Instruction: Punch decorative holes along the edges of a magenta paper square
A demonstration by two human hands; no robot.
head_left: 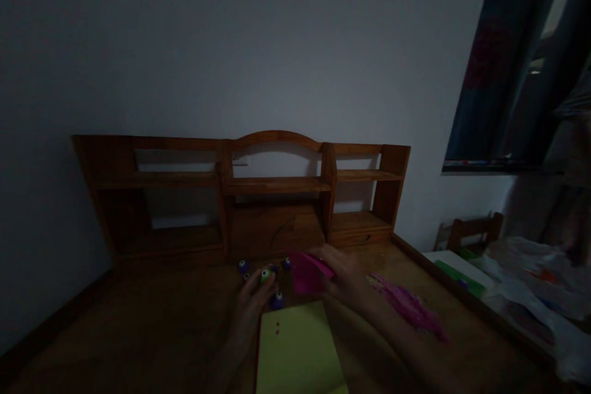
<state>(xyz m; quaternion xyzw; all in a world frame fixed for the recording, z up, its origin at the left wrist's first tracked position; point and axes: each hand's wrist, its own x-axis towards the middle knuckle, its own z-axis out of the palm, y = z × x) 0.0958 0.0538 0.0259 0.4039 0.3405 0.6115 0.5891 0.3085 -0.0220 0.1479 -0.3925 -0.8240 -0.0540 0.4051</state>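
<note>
The scene is dim. My left hand (252, 308) rests on a wooden desk (138, 320) with its fingers closed round a small green punch (265, 275). My right hand (344, 280) holds a magenta paper sheet (307, 274) just above the desk, fingers pinched on its edge. Several small purple punches (243, 266) lie around the left hand's fingertips; one (277, 301) sits by its thumb. A yellow-green paper sheet (298, 351) with two small red dots lies flat in front of both hands.
A wooden shelf unit (272, 188) stands at the back of the desk against the wall. Pink paper scraps (410, 308) are scattered to the right. Beyond the desk's right edge are white and green sheets (457, 268), plastic bags (535, 283) and a curtain (508, 61).
</note>
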